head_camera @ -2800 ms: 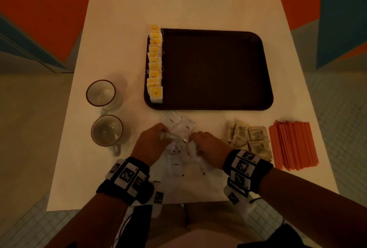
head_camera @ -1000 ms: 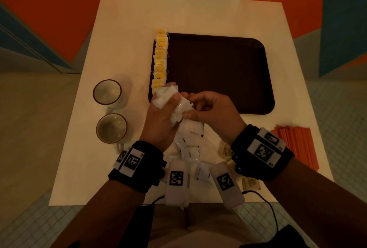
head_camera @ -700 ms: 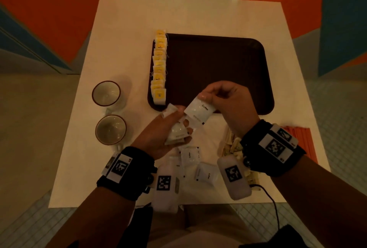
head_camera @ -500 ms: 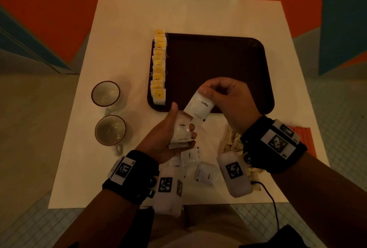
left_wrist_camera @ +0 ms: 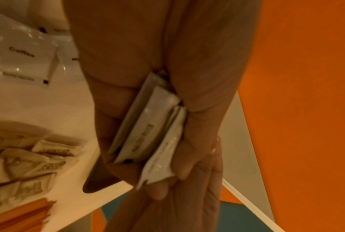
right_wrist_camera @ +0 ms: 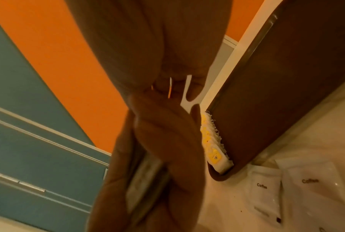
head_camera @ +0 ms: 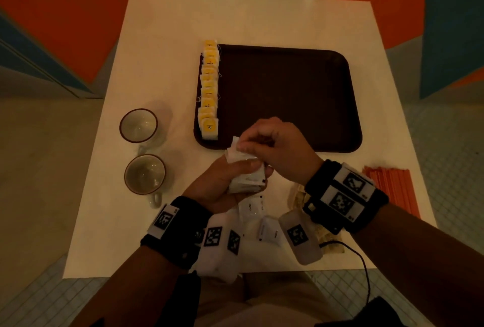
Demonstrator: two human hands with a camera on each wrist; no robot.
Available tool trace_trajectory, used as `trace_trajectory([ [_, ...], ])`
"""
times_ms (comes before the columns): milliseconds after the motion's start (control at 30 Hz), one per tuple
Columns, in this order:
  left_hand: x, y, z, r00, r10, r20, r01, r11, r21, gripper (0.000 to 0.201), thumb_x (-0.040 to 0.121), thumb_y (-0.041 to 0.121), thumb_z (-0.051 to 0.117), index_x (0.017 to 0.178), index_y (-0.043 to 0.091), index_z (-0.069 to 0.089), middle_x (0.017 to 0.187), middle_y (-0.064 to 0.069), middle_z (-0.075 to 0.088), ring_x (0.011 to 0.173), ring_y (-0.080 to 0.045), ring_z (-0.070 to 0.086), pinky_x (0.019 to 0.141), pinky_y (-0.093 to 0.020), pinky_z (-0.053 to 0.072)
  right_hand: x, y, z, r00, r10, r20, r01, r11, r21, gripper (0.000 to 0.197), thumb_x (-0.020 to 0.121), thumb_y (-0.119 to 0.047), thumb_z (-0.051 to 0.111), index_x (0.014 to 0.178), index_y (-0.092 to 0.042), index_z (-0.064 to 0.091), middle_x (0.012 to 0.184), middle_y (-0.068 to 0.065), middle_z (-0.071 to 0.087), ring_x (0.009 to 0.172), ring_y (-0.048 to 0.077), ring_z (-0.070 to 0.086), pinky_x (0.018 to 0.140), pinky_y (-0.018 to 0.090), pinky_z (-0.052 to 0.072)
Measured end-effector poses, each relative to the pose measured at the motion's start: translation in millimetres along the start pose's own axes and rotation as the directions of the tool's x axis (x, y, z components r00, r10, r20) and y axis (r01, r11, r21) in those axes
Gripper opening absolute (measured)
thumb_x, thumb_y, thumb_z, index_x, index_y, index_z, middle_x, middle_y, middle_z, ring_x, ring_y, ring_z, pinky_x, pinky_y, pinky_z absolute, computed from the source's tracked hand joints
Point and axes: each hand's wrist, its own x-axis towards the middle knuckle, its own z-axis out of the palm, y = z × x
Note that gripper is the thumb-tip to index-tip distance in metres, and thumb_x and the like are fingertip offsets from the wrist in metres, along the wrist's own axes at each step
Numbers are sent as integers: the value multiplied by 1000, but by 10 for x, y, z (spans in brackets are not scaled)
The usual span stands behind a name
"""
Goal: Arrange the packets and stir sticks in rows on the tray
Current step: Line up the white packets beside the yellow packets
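Note:
My left hand [head_camera: 233,177] grips a stack of white coffee packets [head_camera: 246,180] just in front of the brown tray [head_camera: 288,96]; the left wrist view shows the stack [left_wrist_camera: 147,135] edge-on between thumb and fingers. From above, my right hand [head_camera: 272,140] pinches the top of the stack at a packet [head_camera: 234,147]. A row of yellow tea bags [head_camera: 209,90] lines the tray's left edge. More coffee packets [head_camera: 251,207] lie on the table under my hands. Brown sugar packets [left_wrist_camera: 28,164] and orange stir sticks [head_camera: 392,187] lie to the right.
Two empty cups [head_camera: 138,125] [head_camera: 144,174] stand left of the tray on the white table [head_camera: 162,38]. The tray's middle and right hold nothing. Orange and blue walls surround the table, and the table's front edge is close to my body.
Both hands rose from the loose packets with a bunch in the left. My right hand had pulled one packet clear, then brought it back onto the stack, which it now pinches.

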Motion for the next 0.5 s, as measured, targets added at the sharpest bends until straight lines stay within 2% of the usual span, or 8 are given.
trace_trajectory([
  [67, -5, 14, -18, 1000, -11, -26, 12, 999, 37, 23, 75, 7, 63, 98, 11, 61, 81, -5, 66, 76, -14, 66, 65, -27, 56, -11, -8, -57, 997, -2, 73, 3, 1000, -11, 21, 89, -11, 58, 109, -13, 65, 106, -1, 62, 102, 10, 57, 89, 27, 49],
  [100, -6, 17, -26, 999, -7, -40, 9, 998, 56, 27, 75, 5, 61, 101, 10, 61, 85, -8, 66, 80, -16, 66, 67, -28, 56, -24, -15, -103, 987, 22, 160, -16, 999, -36, 33, 89, -13, 58, 122, -13, 57, 118, 2, 58, 111, 11, 54, 96, 28, 47],
  [167, -1, 28, -35, 999, 8, -52, -2, 994, 113, 41, 76, 0, 59, 116, 7, 55, 103, -19, 61, 92, -24, 63, 72, -33, 55, -64, -41, -151, 926, 88, 367, -8, 977, -214, 71, 83, -24, 68, 142, -15, 30, 141, 1, 42, 127, 11, 40, 107, 31, 37],
  [233, 17, 38, -20, 998, 11, -57, -2, 990, 143, 46, 76, -7, 57, 119, 8, 53, 107, -22, 59, 93, -26, 63, 69, -33, 56, -111, -58, -115, 880, 158, 448, 5, 940, -342, 107, 69, -35, 78, 147, -18, 7, 150, -1, 21, 136, 13, 25, 112, 31, 30],
  [267, 21, 36, -24, 998, 22, -60, -13, 987, 159, 44, 77, -10, 55, 117, 9, 54, 103, -19, 61, 89, -24, 65, 67, -31, 55, -118, -62, -70, 888, 160, 431, 5, 934, -356, 117, 64, -37, 82, 147, -18, 2, 151, -1, 13, 137, 14, 21, 112, 32, 29],
  [367, 38, 41, 7, 998, 35, -50, -25, 979, 204, 41, 78, -9, 52, 115, 9, 55, 95, -14, 65, 85, -25, 66, 62, -29, 54, -105, -13, 37, 920, 135, 369, 34, 908, -418, 123, 58, -37, 85, 147, -17, 2, 153, 2, 7, 139, 18, 14, 114, 34, 21],
  [433, 47, 26, 3, 998, 39, -47, -29, 978, 205, 38, 81, -9, 50, 112, 12, 56, 94, -12, 67, 86, -23, 67, 63, -30, 55, -93, 31, 93, 913, 128, 387, 68, 888, -454, 114, 64, -34, 82, 147, -18, 7, 152, 4, 15, 140, 20, 16, 115, 41, 20],
  [500, 55, 15, -2, 997, 30, -65, -17, 982, 187, 34, 86, -7, 45, 108, 16, 56, 96, -8, 68, 88, -19, 68, 69, -31, 55, -90, 81, 156, 922, 70, 380, 121, 882, -456, 101, 69, -33, 79, 146, -19, 16, 149, 5, 25, 137, 22, 23, 111, 47, 25],
])
